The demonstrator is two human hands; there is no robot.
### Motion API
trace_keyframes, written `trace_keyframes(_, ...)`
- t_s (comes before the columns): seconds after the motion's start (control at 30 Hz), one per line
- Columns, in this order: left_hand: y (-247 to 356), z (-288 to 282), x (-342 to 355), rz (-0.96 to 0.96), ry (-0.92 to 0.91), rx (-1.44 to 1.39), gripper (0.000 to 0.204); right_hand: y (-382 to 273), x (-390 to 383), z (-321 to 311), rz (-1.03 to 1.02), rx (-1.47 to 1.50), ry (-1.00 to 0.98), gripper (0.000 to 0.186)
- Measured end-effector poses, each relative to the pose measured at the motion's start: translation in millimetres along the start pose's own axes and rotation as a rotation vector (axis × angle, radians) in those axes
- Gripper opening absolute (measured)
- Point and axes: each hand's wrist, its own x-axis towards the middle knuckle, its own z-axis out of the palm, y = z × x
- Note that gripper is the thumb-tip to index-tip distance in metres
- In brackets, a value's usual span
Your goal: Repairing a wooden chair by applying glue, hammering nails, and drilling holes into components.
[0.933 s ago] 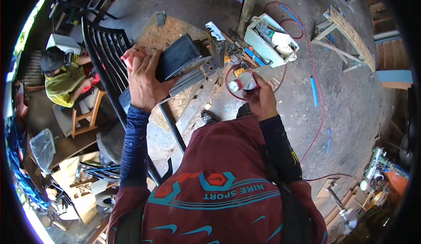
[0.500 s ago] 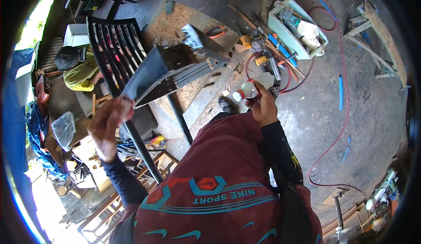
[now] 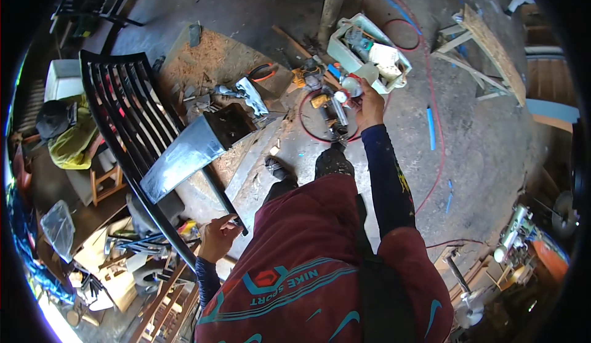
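My right hand (image 3: 370, 106) is raised over the floor, its fingers closed round a small translucent bottle (image 3: 351, 86) with a red and white top. On the left, my left hand (image 3: 218, 238) is low beside the black slatted bench (image 3: 163, 223). Its fingers are curled together; a small reddish bit shows at the tips, too little to name. A dark, shiny tapered panel piece (image 3: 184, 157) with a box-like end rests across the bench's edge, above my left hand.
Orange-handled pliers (image 3: 263, 71) and wood shavings (image 3: 212, 50) lie on a board. Yellow power tools (image 3: 306, 76) lie beside a pale box (image 3: 403, 72) of supplies. A red hose (image 3: 438, 152) crosses the floor. A wooden frame (image 3: 492, 60) stands at far right.
My left hand has dropped from the panel piece toward me. My right hand has reached farther out with the bottle. The panel piece now sits lower, and the view has shifted right.
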Motion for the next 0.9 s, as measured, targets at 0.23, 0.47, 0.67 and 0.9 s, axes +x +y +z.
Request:
trace_keyframes(0.23, -10, -4, 40, -0.077, -0.046, -0.236, 0.035, -4, 47, -52, 0.12, -0.166, 0.189, 0.03)
trace_keyframes(0.47, -31, 46, 50, -0.366, -0.069, -0.194, 0.037, -21, 210, -89, 0.155, -0.163, 0.235, 0.027)
trace_keyframes(0.67, -44, 122, -10, -1.054, -0.009, -0.533, 0.036, -9, 354, -122, 0.257, -0.157, 0.319, 0.031)
trace_keyframes(0.9, -22, 177, -68, -0.499, -0.476, 0.488, 0.025, 21, 452, -175, 0.285, -0.394, 0.09, 0.056)
